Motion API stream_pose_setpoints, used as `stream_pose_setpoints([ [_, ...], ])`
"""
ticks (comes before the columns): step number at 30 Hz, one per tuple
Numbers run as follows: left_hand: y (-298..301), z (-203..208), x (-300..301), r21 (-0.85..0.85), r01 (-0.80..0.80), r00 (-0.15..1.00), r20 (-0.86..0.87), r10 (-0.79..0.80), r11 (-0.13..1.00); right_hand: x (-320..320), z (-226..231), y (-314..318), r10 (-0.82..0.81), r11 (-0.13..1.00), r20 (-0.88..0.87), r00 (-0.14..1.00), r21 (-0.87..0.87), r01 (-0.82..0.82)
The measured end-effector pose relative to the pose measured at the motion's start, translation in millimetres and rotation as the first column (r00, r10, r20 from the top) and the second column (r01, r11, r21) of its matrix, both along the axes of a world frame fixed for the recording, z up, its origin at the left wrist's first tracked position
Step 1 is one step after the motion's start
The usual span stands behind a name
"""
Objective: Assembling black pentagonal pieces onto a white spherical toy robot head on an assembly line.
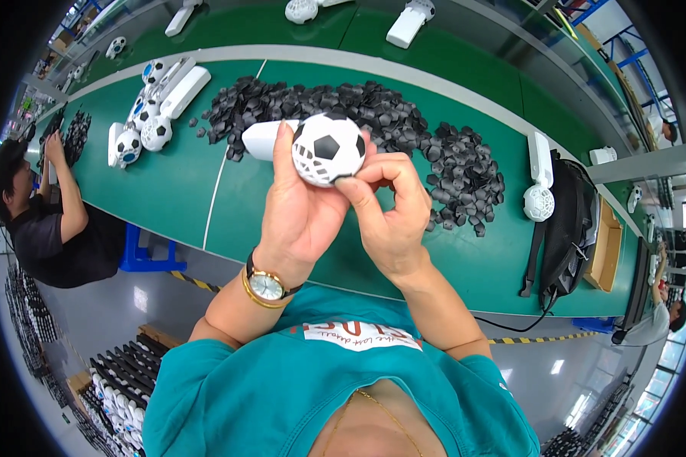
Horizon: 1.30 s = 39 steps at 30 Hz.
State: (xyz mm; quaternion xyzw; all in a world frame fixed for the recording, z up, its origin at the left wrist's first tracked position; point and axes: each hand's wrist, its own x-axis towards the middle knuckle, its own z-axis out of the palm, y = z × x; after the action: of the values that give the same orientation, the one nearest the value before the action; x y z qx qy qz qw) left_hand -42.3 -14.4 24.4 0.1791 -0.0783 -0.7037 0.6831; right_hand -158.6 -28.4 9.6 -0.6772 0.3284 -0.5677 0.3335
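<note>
A white soccer-ball-shaped head [328, 151] with black pentagon patches and a grille of small openings is cradled in my left hand [301, 206]. From behind my left thumb its smooth white handle [262, 142] sticks out to the left. My right hand [389, 206] is closed in a pinch at the ball's lower right edge. A dark edge of a black pentagon piece [344, 180] shows at its thumb tip; the rest of it is hidden. Just beyond both hands lies a long heap of loose black pentagon pieces [465, 175].
Several white ball-headed units [156, 131] lie at the left of the green table [244, 206]. Another unit [540, 190] rests at the right, beside a black backpack [568, 228] and an open cardboard box [605, 247]. A co-worker [38, 206] sits at the far left.
</note>
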Motion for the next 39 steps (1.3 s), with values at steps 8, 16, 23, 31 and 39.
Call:
stream_pose_setpoints([
  [8, 9.1, 2.6, 1.8, -0.052, 0.016, 0.999, -0.034, -0.017, 0.999, -13.6, 12.3, -16.5, 0.026, 0.959, -0.258, 0.966, -0.265, -0.097],
  [16, 14.7, 18.9, 0.3, -0.003, 0.195, 0.962, 0.194, -0.191, 0.981, -28.5, 35.2, -42.5, 0.389, 0.879, -0.315, 0.866, -0.155, -0.452],
  [23, 11.0, 43.0, 71.0, -0.204, 0.327, 0.358, 0.93, 0.079, 0.923, -50.5, 40.9, -69.3, 0.465, 0.739, 0.229, 0.855, 0.431, -0.517],
  [31, -6.9, 8.0, 34.4, -0.206, 0.434, 0.2, 0.971, 0.13, 0.877, -50.0, 37.4, -63.5, 0.555, 0.703, 0.121, 0.823, 0.461, -0.542],
  [39, 7.5, -19.3, 46.8, 0.158, 0.244, 0.42, 0.872, -0.251, 0.957, -115.3, -2.2, -44.7, 0.027, 0.994, -0.742, 0.67, 0.093, 0.064],
])
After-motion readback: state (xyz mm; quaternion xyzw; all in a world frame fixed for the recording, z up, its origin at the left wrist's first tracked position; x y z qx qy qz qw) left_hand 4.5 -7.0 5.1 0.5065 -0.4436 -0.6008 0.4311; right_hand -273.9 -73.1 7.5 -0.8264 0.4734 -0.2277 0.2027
